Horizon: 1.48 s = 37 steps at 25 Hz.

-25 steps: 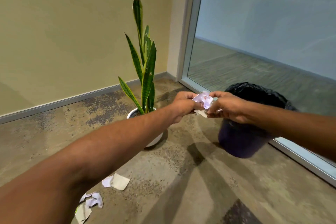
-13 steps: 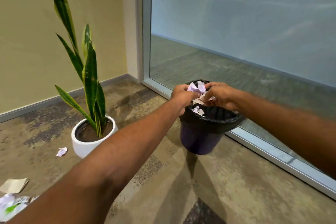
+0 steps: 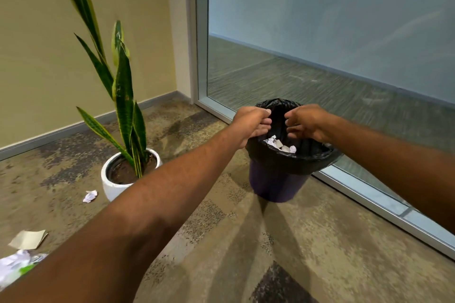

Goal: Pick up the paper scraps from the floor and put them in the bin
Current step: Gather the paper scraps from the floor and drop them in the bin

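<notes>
we hold our left hand [image 3: 252, 124] and right hand [image 3: 305, 122], fingers curled and empty, over the bin [image 3: 280, 174]; scraps [image 3: 280, 145] lie inside.

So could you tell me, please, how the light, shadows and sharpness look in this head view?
Head view: soft, even light; the arms throw faint double shadows across the carpet toward the bin. The glass wall is hazy with dim reflections. Wide-angle bending bows the window frame. Hands and plant are fairly sharp; the near left forearm looks soft.
</notes>
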Each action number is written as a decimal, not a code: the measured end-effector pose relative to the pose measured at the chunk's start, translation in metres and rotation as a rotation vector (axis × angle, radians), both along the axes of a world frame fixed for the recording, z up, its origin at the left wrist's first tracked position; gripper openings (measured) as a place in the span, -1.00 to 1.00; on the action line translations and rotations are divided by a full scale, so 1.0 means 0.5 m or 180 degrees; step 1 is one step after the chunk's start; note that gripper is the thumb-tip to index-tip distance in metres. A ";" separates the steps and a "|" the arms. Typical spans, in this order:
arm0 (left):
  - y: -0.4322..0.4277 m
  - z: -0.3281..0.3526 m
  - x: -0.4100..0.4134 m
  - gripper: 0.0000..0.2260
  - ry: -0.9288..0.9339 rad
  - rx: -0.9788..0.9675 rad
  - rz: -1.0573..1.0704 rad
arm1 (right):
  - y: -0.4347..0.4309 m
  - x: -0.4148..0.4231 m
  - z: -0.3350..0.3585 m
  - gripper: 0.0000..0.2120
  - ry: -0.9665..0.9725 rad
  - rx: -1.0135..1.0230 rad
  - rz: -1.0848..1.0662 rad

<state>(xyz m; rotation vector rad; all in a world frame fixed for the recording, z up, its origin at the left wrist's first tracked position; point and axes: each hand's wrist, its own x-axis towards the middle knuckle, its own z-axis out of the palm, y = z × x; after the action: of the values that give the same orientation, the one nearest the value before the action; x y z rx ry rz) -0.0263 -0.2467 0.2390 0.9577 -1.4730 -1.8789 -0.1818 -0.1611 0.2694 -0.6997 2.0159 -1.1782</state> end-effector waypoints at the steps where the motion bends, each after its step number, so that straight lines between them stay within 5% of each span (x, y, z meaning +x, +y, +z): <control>1: -0.006 0.003 0.020 -0.76 0.0029 0.0002 -0.0032 | -0.006 0.011 0.003 -0.80 0.0012 -0.0037 0.0095; 6: -0.028 0.003 0.167 -0.72 -0.0288 -0.0242 -0.0137 | -0.045 0.113 0.007 -0.79 0.0146 -0.0059 0.0709; 13: -0.085 -0.043 0.517 -0.89 -0.1489 -0.0428 -0.0173 | -0.117 0.343 -0.062 -0.86 0.0295 0.0203 0.1693; 17: -0.123 -0.071 0.749 -0.88 -0.3244 -0.1633 -0.0685 | -0.145 0.503 -0.121 -0.87 0.0360 0.0372 0.2291; 21: -0.150 -0.111 0.925 -0.85 -0.4238 -0.1684 -0.0895 | -0.183 0.685 -0.196 -0.88 0.0343 0.0440 0.2604; 25: -0.185 -0.172 1.046 -0.83 -0.4570 -0.1512 -0.0706 | -0.231 0.842 -0.282 -0.84 0.0259 0.0482 0.2910; 30: -0.207 -0.281 1.142 -0.59 -0.4685 -0.1554 -0.0604 | -0.292 0.967 -0.406 -0.79 0.0765 0.0532 0.3155; 37: -0.212 -0.400 1.182 -0.40 -0.4460 -0.1285 -0.0755 | -0.399 1.048 -0.522 -0.21 0.2133 0.0494 0.3507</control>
<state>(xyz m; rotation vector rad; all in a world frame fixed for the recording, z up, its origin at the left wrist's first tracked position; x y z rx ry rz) 0.5647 -0.3527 0.0390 2.0974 -2.6295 -0.7657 0.3422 -0.3607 0.0084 -1.9514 1.6597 -0.1184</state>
